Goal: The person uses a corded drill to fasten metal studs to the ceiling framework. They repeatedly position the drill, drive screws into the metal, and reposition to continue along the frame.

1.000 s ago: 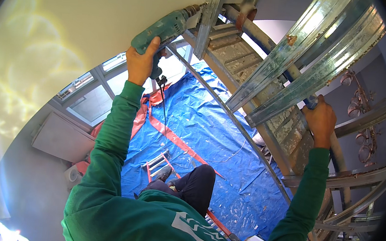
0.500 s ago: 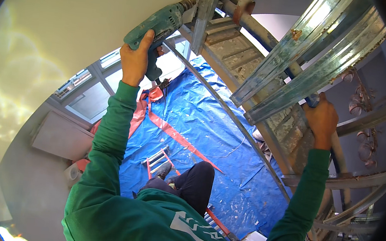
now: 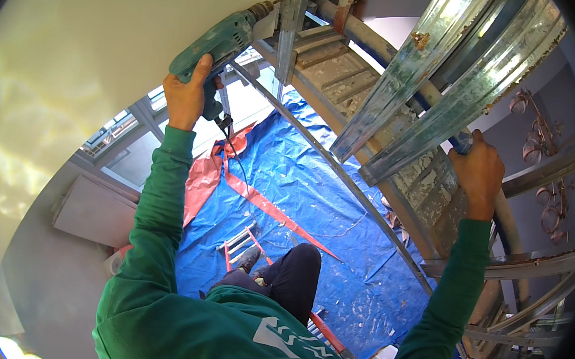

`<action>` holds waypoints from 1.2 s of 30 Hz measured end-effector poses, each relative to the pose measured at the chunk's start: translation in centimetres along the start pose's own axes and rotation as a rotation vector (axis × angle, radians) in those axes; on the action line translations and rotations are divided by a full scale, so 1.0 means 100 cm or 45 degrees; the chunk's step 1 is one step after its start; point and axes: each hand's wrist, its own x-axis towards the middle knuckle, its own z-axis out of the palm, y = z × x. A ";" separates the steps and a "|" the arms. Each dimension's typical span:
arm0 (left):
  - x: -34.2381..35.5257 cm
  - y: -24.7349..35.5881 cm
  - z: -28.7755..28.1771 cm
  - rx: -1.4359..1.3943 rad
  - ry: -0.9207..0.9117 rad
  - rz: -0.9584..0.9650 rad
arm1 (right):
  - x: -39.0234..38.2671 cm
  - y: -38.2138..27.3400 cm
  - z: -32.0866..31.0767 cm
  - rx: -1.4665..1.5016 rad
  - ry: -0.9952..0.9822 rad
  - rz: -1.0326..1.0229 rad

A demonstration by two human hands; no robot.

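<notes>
The left hand [image 3: 186, 97] was gripping a green corded power drill [image 3: 212, 42] in the head view, its thumb laid along the rear of the housing and its other fingers mostly hidden behind the handle. The drill was raised at the upper left, beside the pale panel [image 3: 131, 5], with its chuck [image 3: 260, 11] pointing up and to the right toward an upright metal stud [image 3: 290, 34]. Whether the bit touched the stud could not be told.

The drill looked rigid and fairly heavy, probably nose-heavy around the metal chuck, so a one-handed hold at arm's reach likely strained the wrist. The handle high up, close under the body, seemed the best place to take hold; the chuck was a part to keep fingers off. Its smooth casing might have slipped in a dusty palm, and the black cord [image 3: 237, 157], which hung from the handle's base, could have tugged or snagged.

The right hand [image 3: 479, 176] was curled around a blue-marked tube [image 3: 460, 142] beside the paint-spattered plank [image 3: 326, 65]. The tube looked stiff and hard to bend, its roundness suited to a full wrap of the fingers. Two metal channels [image 3: 408, 73] slanted just beside that hand, their thin edges probably sharp.
</notes>
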 end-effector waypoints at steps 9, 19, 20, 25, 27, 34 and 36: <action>-0.004 0.007 -0.005 0.010 -0.002 -0.053 | 0.003 0.014 0.016 0.080 0.054 -0.059; 0.003 0.019 0.012 0.003 -0.122 0.018 | -0.140 -0.013 -0.109 1.233 -0.067 -0.075; 0.001 0.014 0.014 -0.038 -0.067 0.016 | -0.145 -0.037 -0.100 1.258 -0.152 -0.307; -0.020 -0.020 -0.036 0.056 0.107 0.053 | -0.140 -0.129 -0.043 1.133 -0.221 -0.477; -0.037 -0.031 -0.075 0.277 0.109 0.189 | -0.135 -0.117 -0.039 1.093 -0.028 -0.378; -0.107 -0.026 -0.151 -0.149 0.012 -0.293 | -0.163 -0.065 -0.034 0.909 0.417 -0.002; -0.114 -0.022 -0.150 -0.132 0.045 -0.276 | -0.165 -0.061 -0.033 0.877 0.446 0.092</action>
